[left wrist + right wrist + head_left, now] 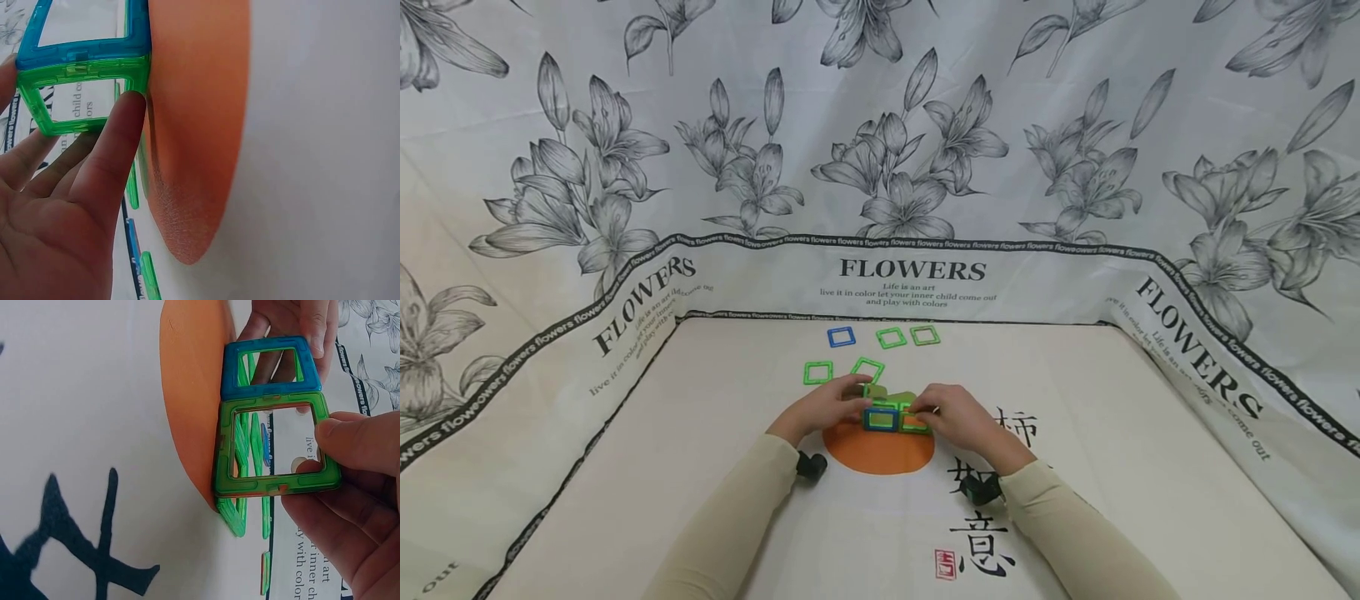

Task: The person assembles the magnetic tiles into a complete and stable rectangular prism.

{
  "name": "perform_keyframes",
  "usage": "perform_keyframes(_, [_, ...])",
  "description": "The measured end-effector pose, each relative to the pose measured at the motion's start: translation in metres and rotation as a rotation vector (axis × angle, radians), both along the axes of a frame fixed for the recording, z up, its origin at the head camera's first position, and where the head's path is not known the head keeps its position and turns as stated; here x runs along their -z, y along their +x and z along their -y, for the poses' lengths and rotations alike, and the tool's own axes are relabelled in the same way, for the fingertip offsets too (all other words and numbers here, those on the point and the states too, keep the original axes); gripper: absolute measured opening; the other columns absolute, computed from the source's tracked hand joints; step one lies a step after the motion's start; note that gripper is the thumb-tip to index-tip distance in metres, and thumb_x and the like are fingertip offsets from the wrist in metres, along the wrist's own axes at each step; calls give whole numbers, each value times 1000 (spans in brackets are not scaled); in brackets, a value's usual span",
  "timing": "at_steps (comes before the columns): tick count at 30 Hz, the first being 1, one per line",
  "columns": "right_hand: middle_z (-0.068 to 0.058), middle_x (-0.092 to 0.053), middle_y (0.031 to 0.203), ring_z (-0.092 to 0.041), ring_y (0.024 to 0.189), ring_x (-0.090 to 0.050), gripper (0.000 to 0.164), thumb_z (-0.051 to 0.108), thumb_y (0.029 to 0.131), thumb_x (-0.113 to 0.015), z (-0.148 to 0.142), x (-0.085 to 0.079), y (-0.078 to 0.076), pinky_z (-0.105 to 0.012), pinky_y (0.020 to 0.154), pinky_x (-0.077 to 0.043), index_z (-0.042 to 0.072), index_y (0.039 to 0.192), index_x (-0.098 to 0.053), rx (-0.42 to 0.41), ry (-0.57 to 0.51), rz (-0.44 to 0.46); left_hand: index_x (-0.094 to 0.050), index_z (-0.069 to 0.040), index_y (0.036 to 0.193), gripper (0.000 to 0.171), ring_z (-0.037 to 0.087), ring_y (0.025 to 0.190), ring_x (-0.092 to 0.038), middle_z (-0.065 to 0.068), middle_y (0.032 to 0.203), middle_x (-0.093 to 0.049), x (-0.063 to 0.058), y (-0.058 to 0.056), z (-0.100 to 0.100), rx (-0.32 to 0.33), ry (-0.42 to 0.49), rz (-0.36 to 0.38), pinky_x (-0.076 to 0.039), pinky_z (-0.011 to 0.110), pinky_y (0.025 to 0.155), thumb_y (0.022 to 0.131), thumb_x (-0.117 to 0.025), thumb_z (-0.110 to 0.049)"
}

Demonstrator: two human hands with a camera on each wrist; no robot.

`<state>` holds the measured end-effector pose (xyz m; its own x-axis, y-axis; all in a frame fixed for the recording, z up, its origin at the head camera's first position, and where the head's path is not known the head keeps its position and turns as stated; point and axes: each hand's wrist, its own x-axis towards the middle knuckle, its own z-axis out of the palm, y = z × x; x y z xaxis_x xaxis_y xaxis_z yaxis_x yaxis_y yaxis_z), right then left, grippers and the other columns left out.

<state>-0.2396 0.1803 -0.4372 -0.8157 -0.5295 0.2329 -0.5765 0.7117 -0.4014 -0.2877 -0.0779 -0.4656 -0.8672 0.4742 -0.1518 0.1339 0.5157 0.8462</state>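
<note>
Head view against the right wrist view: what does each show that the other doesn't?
Only the head view shows the two sleeves and the red seal print.

Only the right wrist view shows the palm side of the right hand, its thumb plainly on the rim of the green frame.

Both show the left hand, the blue frame joined beside that green one, the orange shape, black characters and printed flowers.

Ngl, the left wrist view chops off the blue frame point(87, 54) up top and the left hand point(65, 209) lower left, plus the head view's middle black character point(961, 475) is partly covered.
</note>
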Motion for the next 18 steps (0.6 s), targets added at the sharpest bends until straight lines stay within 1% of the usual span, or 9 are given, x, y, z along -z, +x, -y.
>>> perform_keyframes(7, [4, -69, 93, -10, 86, -64, 12, 10, 89, -68, 1, 0, 2, -23, 75, -56, 11, 99, -75, -14, -14, 0, -42, -23, 147, 59, 23, 127, -53, 5, 143, -52, 1, -2, 1, 7, -1, -17, -44, 44, 107, 93, -62, -38])
perform_keyframes(13, [4, -69, 92, -9, 85, -63, 12, 11, 89, -68, 3, -3, 5, -24, 76, -56, 11, 99, -75, 3, -6, 18, -39, -23, 149, 59, 25, 130, -50, 7, 144, -51, -2, -3, 1, 23, 21, -21, -44, 44, 108, 95, -61, -33])
perform_keyframes(18, [5, -68, 92, -8, 85, -61, 12, 11, 89, -69, 5, -4, 6, -25, 77, -56, 11, 100, -75, 17, 0, 39, -40, -22, 148, 57, 27, 133, -49, 8, 144, -51, -3, -4, 1, 21, 38, -33, -44, 45, 107, 95, -60, -31])
